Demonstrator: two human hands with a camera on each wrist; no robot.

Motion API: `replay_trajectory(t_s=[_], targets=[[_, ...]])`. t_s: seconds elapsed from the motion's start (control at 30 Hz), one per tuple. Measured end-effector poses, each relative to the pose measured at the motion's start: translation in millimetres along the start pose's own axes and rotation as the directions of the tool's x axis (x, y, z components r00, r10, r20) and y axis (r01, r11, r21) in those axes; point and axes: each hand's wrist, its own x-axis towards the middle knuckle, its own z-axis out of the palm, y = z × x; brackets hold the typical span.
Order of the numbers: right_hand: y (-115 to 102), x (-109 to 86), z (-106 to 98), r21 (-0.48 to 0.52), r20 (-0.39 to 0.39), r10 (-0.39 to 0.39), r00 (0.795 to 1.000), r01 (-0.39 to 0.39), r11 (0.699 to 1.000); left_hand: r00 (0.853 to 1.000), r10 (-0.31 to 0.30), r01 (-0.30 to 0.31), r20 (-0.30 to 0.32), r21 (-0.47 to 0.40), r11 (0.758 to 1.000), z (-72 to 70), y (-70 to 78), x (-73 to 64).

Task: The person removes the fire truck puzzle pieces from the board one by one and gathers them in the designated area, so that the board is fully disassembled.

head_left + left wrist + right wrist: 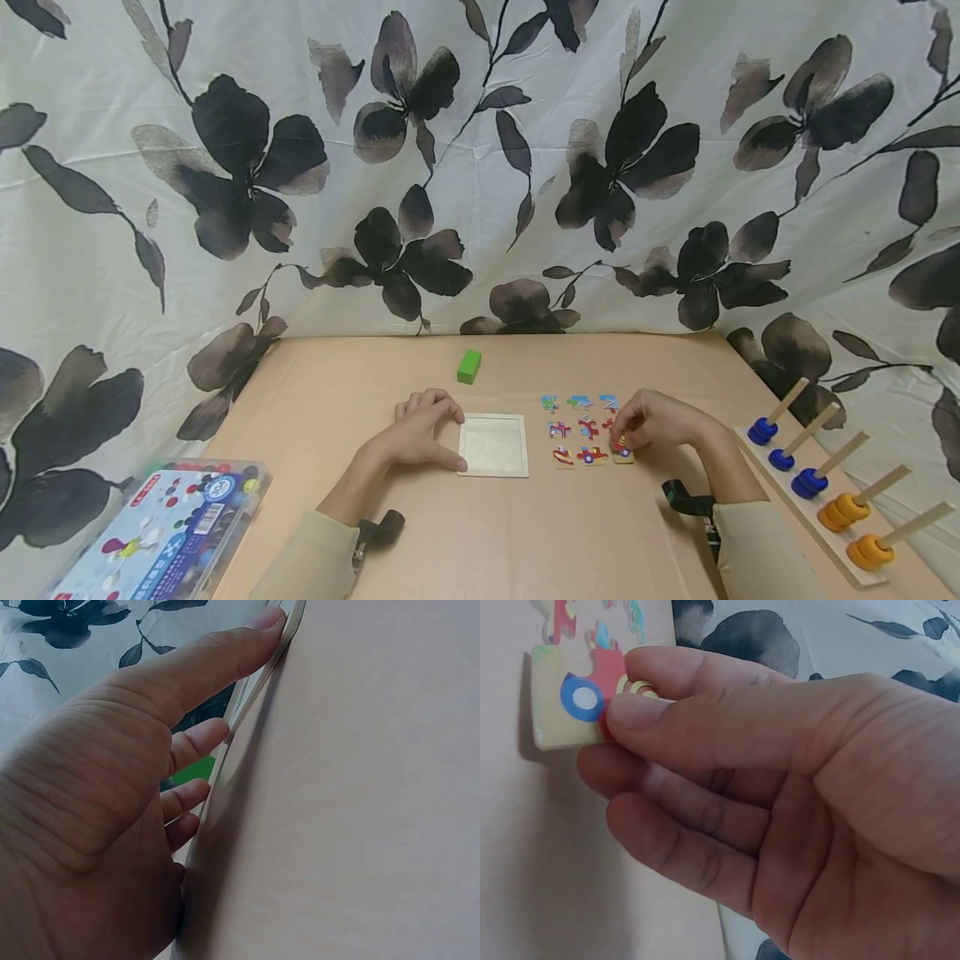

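A square, pale wooden puzzle tray (493,447) with a raised rim lies on the table. Along its left side rests my left hand (420,429), thumb at the near corner and fingers by the far one. In the left wrist view the thumb (217,664) touches the tray's rim (259,682). My right hand (660,421) pinches a puzzle piece (570,705) by its edge; it is cream with a red shape and a blue wheel. The other puzzle pieces (592,456) lie in spaced rows right of the tray, some partly behind the right fingers.
A green block (469,367) lies beyond the tray. At the right stands a wooden peg rack (821,521) with blue and orange rings on its pegs. A clear plastic box with a printed blue cover (161,533) is at the near left. Floral cloth (480,183) hangs behind the table.
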Motion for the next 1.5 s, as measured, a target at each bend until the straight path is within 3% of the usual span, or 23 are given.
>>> replay_trajectory(t_s=[0.33,1.5], targets=[[7.7,1.1,0.2,-0.022,-0.015,0.057,0.998,-0.057,0.998,1.000,0.002,-0.002,0.000,0.002,1.000,-0.5,0.1,0.7],[9.7,4.3,5.8,0.014,-0.020,0.029,0.999,-0.029,0.999,1.000,-0.007,0.007,0.004,-0.006,1.000,2.0,-3.5,1.0]])
